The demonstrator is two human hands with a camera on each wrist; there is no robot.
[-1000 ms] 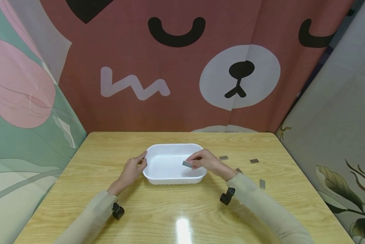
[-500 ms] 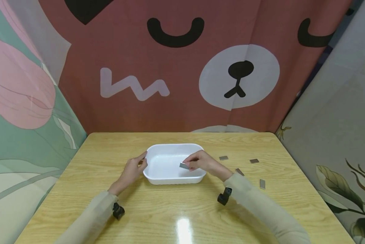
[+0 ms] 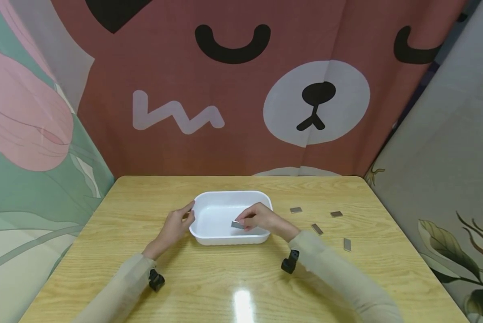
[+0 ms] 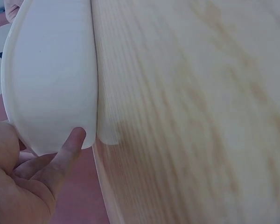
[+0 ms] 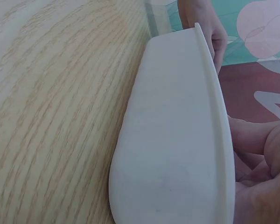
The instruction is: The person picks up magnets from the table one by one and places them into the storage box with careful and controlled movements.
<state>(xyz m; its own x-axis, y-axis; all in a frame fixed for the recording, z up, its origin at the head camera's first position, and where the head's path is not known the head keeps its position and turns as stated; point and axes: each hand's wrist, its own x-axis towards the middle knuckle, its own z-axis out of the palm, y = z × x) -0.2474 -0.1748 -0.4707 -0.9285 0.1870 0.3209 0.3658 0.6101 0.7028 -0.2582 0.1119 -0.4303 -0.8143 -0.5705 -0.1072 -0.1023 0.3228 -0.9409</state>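
A white plastic tray (image 3: pixel 214 241) with rounded corners stands on the wooden table. My left hand (image 3: pixel 174 229) grips its left end; in the left wrist view the thumb (image 4: pixel 75 140) lies against the outer wall. My right hand (image 3: pixel 261 218) reaches over the right part of the tray. Its thumb and fingers pinch a small, flat grey rectangular piece (image 3: pixel 237 224) above the tray floor. In the right wrist view the tray's side wall (image 5: pixel 172 130) hides the piece and the fingertips.
Several similar flat pieces lie on the table right of the tray, among them a piece (image 3: pixel 296 210) near its corner and a piece (image 3: pixel 347 244) farthest right. A printed cloth (image 3: pixel 233 148) hangs behind the table's back edge.
My right hand has moved left and slightly nearer, lower over the tray, carrying the small grey piece. My left hand stays on the tray's left end.
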